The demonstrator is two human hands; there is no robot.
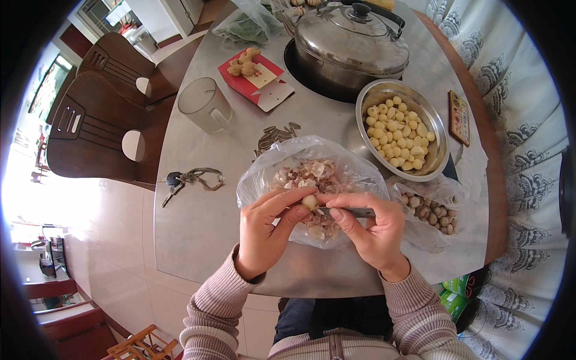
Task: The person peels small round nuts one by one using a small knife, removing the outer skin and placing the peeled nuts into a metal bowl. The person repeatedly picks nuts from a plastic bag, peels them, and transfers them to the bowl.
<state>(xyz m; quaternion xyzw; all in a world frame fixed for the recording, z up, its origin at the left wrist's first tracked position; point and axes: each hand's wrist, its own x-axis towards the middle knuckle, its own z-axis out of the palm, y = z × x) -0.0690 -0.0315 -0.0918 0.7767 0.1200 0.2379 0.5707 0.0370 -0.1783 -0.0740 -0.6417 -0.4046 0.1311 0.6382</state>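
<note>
My left hand pinches a small, round, pale garlic clove between thumb and fingers. In my right hand is a small knife, its tip end close against the clove. Below both hands a clear plastic bag lies spread, holding a heap of dry garlic skins. To the right stands a stainless steel bowl with many peeled garlic cloves. Nearer me, beside my right hand, another plastic bag contains round unpeeled garlic bulbs.
A lidded steel pot sits in a round recess of the table. Leftward are a frosted glass mug, ginger on a red box, sunflower seeds and keys. A wooden plaque lies near the right edge.
</note>
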